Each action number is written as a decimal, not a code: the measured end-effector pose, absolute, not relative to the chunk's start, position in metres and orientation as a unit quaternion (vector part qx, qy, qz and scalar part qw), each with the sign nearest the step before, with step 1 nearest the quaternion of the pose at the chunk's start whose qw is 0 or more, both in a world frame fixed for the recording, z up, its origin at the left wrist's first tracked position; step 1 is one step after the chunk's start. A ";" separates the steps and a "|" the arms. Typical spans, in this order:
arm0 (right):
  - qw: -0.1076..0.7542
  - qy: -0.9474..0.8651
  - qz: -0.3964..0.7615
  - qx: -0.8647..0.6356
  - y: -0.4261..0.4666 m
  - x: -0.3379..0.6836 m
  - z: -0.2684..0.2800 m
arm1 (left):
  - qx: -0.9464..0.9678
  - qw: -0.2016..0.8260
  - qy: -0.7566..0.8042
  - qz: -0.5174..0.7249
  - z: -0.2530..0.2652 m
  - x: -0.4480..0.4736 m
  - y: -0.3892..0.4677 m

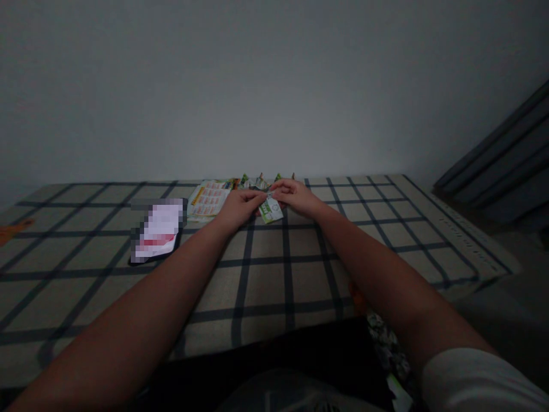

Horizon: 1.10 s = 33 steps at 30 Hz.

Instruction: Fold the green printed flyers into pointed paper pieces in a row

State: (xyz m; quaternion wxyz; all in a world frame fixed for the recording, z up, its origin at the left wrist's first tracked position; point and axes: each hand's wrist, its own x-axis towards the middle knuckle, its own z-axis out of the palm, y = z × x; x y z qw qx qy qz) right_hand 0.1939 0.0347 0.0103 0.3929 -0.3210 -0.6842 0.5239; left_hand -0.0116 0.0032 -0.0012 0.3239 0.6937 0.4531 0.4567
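Between my two hands is a small green-and-white packet [271, 210], tilted, with its printed lower part toward me. My left hand [242, 205] pinches its upper left edge with thumb and finger. From the other side, my right hand [295, 196] grips the top right edge, fingers bent over it. The two sets of fingertips nearly meet at the packet's top. Just behind my hands lie shiny green-and-silver wrappers [253, 182], partly hidden by my fingers. Left of my left hand is a flat printed package [210, 198] with rows of reddish boxes and a yellow label.
A phone [158, 229] with a lit, blurred screen lies to the left on the checked tablecloth [266, 286]. Something orange [15, 230] sits at the far left edge. A plain wall [274, 86] rises behind the table, and a dark curtain [506, 143] hangs at the right.
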 end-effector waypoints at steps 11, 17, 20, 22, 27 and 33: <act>0.423 -0.676 0.498 -0.340 0.032 0.192 0.016 | 0.670 0.358 0.455 0.464 0.008 -0.006 -0.005; 0.389 -0.689 0.508 -0.340 0.027 0.190 0.017 | 0.683 0.339 0.462 0.452 0.005 -0.008 -0.002; 0.374 -0.701 0.504 -0.339 0.026 0.191 0.019 | 0.687 0.334 0.465 0.447 0.004 -0.008 -0.002; 0.368 -0.707 0.495 -0.347 0.026 0.192 0.019 | 0.688 0.318 0.475 0.447 0.006 -0.008 -0.003; 0.381 -0.708 0.482 -0.349 0.028 0.192 0.017 | 0.687 0.303 0.479 0.455 0.008 -0.006 -0.004; 0.366 -0.710 0.496 -0.340 0.025 0.192 0.019 | 0.701 0.306 0.467 0.443 0.006 -0.008 -0.002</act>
